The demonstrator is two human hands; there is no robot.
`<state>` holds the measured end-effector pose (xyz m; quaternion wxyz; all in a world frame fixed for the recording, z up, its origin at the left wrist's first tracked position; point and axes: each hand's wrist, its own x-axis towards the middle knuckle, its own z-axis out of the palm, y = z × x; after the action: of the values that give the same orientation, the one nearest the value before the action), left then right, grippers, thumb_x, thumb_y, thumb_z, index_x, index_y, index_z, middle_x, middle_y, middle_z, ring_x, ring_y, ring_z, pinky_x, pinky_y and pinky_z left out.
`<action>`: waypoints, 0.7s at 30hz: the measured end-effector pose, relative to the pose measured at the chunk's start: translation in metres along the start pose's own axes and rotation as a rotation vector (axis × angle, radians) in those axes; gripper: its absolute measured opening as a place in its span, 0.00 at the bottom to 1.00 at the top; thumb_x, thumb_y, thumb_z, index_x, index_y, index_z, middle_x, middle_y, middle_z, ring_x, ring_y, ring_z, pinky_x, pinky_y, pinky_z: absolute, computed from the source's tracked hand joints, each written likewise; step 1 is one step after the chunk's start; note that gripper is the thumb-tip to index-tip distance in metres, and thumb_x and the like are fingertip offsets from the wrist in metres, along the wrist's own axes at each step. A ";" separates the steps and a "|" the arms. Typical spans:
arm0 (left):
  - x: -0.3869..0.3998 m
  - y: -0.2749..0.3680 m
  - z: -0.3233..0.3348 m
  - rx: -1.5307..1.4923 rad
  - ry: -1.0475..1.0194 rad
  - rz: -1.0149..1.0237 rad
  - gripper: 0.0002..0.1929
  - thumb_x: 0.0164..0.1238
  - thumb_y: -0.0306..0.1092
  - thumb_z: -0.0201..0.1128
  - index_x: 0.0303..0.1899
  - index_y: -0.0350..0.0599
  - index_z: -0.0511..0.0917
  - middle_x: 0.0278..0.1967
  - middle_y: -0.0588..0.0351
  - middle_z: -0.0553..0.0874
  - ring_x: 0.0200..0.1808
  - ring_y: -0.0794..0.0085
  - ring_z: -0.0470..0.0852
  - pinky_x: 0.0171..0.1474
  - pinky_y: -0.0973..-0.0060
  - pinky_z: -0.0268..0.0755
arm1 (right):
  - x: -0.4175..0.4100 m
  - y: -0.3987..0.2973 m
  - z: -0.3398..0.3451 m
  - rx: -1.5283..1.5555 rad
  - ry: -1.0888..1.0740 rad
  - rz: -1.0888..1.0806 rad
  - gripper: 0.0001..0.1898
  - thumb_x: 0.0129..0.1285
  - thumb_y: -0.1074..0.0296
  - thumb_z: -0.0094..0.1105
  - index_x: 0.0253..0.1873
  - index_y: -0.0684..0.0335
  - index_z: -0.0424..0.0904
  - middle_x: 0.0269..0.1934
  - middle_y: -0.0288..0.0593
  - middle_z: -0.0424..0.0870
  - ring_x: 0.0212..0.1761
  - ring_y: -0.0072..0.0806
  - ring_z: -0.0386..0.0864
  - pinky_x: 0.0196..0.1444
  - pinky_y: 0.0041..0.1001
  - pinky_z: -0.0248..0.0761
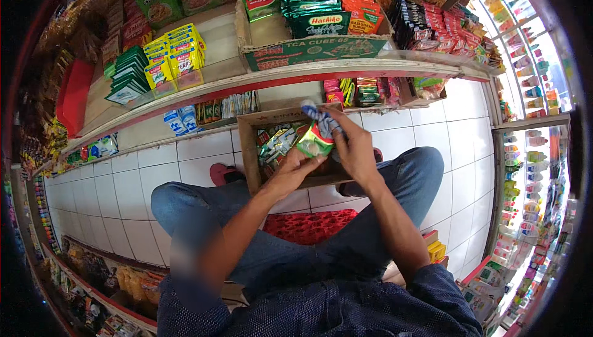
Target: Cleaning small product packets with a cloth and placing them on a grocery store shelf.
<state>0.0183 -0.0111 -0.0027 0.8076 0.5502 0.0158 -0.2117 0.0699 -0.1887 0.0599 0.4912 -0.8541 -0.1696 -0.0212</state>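
Observation:
My left hand (296, 168) holds a green, red and yellow packet (316, 141) above an open cardboard box (252, 156) on the floor. In my right hand (350, 142) is a bunched blue and white cloth (324, 120), pressed against the packet's upper part. Several small sachets (277, 140) lie in the left part of the box. My hands and the packet hide much of the box's right part.
Before me runs a shelf edge (287, 72) with a carton of sachets (319, 52) and yellow sachets (176, 56) above it. A lower shelf holds more sachets (227, 106). A red textured seat or mat (310, 226) is between my legs; yellow boxes (436, 250) stand at right.

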 end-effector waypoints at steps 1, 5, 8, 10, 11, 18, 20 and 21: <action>-0.004 0.001 0.001 0.068 -0.055 -0.018 0.31 0.81 0.35 0.64 0.77 0.46 0.60 0.70 0.51 0.78 0.71 0.68 0.77 0.74 0.66 0.67 | 0.000 -0.003 0.001 -0.010 -0.004 -0.003 0.23 0.69 0.83 0.57 0.68 0.63 0.79 0.64 0.56 0.84 0.65 0.56 0.81 0.66 0.40 0.77; -0.006 0.029 0.009 -0.933 -0.185 -0.143 0.30 0.86 0.56 0.52 0.77 0.48 0.62 0.74 0.53 0.73 0.74 0.63 0.73 0.80 0.57 0.57 | -0.006 -0.002 0.006 -0.208 -0.052 -0.138 0.29 0.63 0.85 0.58 0.70 0.59 0.78 0.70 0.51 0.80 0.71 0.49 0.78 0.71 0.41 0.74; -0.002 0.017 -0.017 -1.074 -0.295 -0.060 0.36 0.83 0.67 0.44 0.75 0.46 0.65 0.75 0.53 0.73 0.77 0.60 0.69 0.81 0.53 0.53 | -0.011 -0.015 0.019 -0.194 -0.188 -0.340 0.28 0.63 0.83 0.60 0.69 0.61 0.79 0.68 0.48 0.81 0.71 0.46 0.79 0.72 0.39 0.74; 0.013 -0.010 -0.030 -1.256 -0.438 0.071 0.34 0.82 0.65 0.49 0.73 0.48 0.71 0.75 0.53 0.74 0.78 0.62 0.68 0.82 0.56 0.53 | -0.017 -0.009 0.025 -0.181 -0.262 -0.395 0.29 0.62 0.81 0.61 0.70 0.62 0.78 0.69 0.48 0.81 0.73 0.44 0.78 0.76 0.40 0.71; 0.012 -0.017 -0.026 -1.255 -0.438 0.075 0.34 0.82 0.65 0.49 0.73 0.48 0.71 0.75 0.53 0.74 0.78 0.62 0.68 0.82 0.56 0.53 | -0.016 -0.007 0.027 -0.203 -0.275 -0.411 0.29 0.62 0.81 0.61 0.70 0.62 0.78 0.69 0.48 0.81 0.73 0.44 0.77 0.77 0.41 0.70; 0.001 0.000 -0.004 -0.887 -0.149 0.092 0.30 0.85 0.55 0.50 0.78 0.53 0.66 0.80 0.61 0.68 0.81 0.71 0.62 0.84 0.62 0.46 | -0.014 -0.009 0.034 -0.201 -0.167 -0.359 0.33 0.60 0.83 0.61 0.73 0.63 0.75 0.71 0.49 0.79 0.75 0.45 0.75 0.80 0.48 0.64; 0.003 -0.006 -0.003 -0.878 -0.090 0.062 0.31 0.84 0.56 0.50 0.79 0.53 0.64 0.81 0.61 0.66 0.83 0.68 0.60 0.85 0.62 0.46 | -0.009 -0.006 0.027 -0.264 -0.176 -0.388 0.34 0.59 0.84 0.61 0.73 0.63 0.75 0.71 0.50 0.79 0.76 0.46 0.74 0.80 0.48 0.64; 0.002 -0.001 0.001 -0.871 -0.027 0.029 0.32 0.84 0.56 0.50 0.80 0.53 0.62 0.82 0.60 0.64 0.84 0.66 0.58 0.85 0.62 0.46 | -0.006 -0.005 0.025 -0.325 -0.188 -0.414 0.34 0.59 0.84 0.60 0.74 0.63 0.74 0.71 0.50 0.79 0.76 0.47 0.74 0.80 0.48 0.64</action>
<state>0.0200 -0.0132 -0.0038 0.9674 0.1553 0.0851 -0.1810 0.0597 -0.1667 0.0495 0.3151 -0.8671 -0.3795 -0.0687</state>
